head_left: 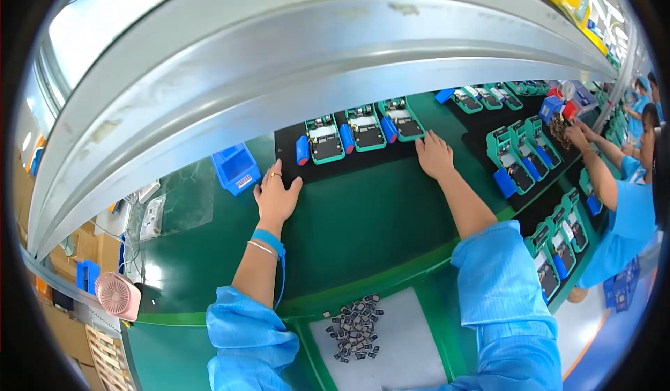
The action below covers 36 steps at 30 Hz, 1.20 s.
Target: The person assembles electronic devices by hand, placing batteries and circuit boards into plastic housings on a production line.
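Observation:
My left hand point(278, 194) rests at the left end of a black mat point(363, 162), fingers spread and nothing in them. At the mat's right end lies my right hand point(435, 155), its fingers stretched out over the edge, close to the nearest housing. On the mat stand three green device housings with circuit boards inside: a left one point(326, 139), a middle one point(365, 128) and a right one point(402, 120). Blue battery-like packs with red ends sit by them, at the left point(301, 151), middle point(347, 138) and right point(389, 130).
Left of the mat is a blue bin point(236, 167). Small dark parts point(354, 328) lie heaped on a white sheet point(412, 335) near me. A metal beam point(335, 35) crosses above. A pink fan point(118, 296) stands left. More housings point(520, 160) and a co-worker's hands point(579, 134) are right.

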Motion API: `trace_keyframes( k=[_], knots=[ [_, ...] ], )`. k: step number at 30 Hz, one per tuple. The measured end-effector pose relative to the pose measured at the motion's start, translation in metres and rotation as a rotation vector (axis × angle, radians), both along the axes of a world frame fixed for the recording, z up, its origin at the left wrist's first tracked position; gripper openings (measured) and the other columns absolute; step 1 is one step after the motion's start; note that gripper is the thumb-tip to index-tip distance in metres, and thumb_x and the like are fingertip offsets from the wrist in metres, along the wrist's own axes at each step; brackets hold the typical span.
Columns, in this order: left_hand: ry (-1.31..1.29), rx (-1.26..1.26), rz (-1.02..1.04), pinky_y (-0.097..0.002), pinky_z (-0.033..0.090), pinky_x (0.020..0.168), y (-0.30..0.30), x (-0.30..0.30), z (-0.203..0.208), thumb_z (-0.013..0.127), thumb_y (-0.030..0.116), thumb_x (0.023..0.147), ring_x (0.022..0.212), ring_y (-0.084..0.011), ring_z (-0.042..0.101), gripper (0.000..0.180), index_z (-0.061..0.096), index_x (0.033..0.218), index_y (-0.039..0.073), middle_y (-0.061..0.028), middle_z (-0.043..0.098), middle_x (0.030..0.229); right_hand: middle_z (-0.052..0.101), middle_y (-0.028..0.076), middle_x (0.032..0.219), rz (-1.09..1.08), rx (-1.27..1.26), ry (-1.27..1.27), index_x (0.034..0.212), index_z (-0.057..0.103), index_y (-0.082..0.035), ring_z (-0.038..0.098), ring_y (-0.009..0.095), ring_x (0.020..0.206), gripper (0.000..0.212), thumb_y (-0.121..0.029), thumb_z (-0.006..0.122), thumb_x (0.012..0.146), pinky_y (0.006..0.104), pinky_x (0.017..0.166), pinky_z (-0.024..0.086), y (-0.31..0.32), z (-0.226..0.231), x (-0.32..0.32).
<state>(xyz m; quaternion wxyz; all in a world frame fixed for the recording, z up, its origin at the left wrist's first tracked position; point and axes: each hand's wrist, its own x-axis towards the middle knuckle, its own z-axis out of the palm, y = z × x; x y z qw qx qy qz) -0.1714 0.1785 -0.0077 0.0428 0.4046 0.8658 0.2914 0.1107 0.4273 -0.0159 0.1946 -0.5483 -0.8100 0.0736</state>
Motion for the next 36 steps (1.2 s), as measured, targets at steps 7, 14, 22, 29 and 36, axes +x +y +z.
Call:
trace_keyframes(
  k=[7, 14, 22, 29, 36],
  knots=[
    [0.067, -0.026, -0.058, -0.0538, 0.022, 0.119, 0.009, 0.004, -0.003, 0.059, 0.040, 0.091, 0.145, -0.0274, 0.035, 0.068, 0.043, 0.147, 0.004, -0.0139, 0.043, 0.153, 0.059, 0.014, 0.128, -0.030, 0.126, 0.135, 0.124, 0.060, -0.008, 0.053, 0.036, 0.120, 0.038, -0.030, 0.058, 0.093, 0.0512, 0.100, 0.044, 0.000, -0.007, -0.010],
    [0.071, -0.059, -0.082, -0.0498, 0.022, 0.120, -0.037, 0.024, -0.008, 0.058, 0.039, 0.091, 0.146, -0.0291, 0.032, 0.071, 0.039, 0.148, 0.001, -0.0179, 0.039, 0.154, 0.058, 0.015, 0.126, 0.014, 0.011, 0.129, 0.132, 0.059, -0.010, 0.052, 0.037, 0.119, 0.047, -0.030, 0.065, 0.089, 0.0486, 0.100, 0.044, -0.041, -0.006, 0.019],
    [0.060, -0.124, -0.141, -0.0481, 0.020, 0.121, -0.132, 0.080, -0.003, 0.055, 0.041, 0.093, 0.148, -0.0315, 0.027, 0.077, 0.031, 0.152, -0.002, -0.0210, 0.033, 0.157, 0.060, 0.018, 0.116, 0.105, 0.054, 0.244, 0.128, 0.061, -0.002, 0.054, 0.038, 0.110, 0.047, -0.022, 0.069, 0.085, 0.0469, 0.097, 0.045, -0.128, -0.012, 0.084],
    [0.040, -0.078, -0.212, -0.0487, 0.020, 0.120, -0.211, 0.134, -0.002, 0.060, 0.038, 0.092, 0.147, -0.0348, 0.029, 0.076, 0.034, 0.150, -0.004, -0.0245, 0.033, 0.156, 0.059, 0.018, 0.112, 0.116, 0.037, 0.301, 0.126, 0.061, 0.001, 0.053, 0.038, 0.107, 0.045, -0.017, 0.069, 0.085, 0.0459, 0.096, 0.043, -0.209, -0.008, 0.146],
    [0.047, 0.114, -0.299, -0.0447, 0.044, 0.105, -0.214, 0.099, 0.026, 0.067, 0.022, 0.088, 0.122, -0.0386, 0.054, 0.044, 0.059, 0.128, 0.003, -0.0217, 0.060, 0.126, 0.058, 0.013, 0.121, 0.029, -0.015, 0.391, 0.140, 0.050, -0.003, 0.051, 0.033, 0.119, 0.059, -0.013, 0.068, 0.084, 0.0465, 0.109, 0.033, -0.222, -0.016, 0.159]
  ],
)
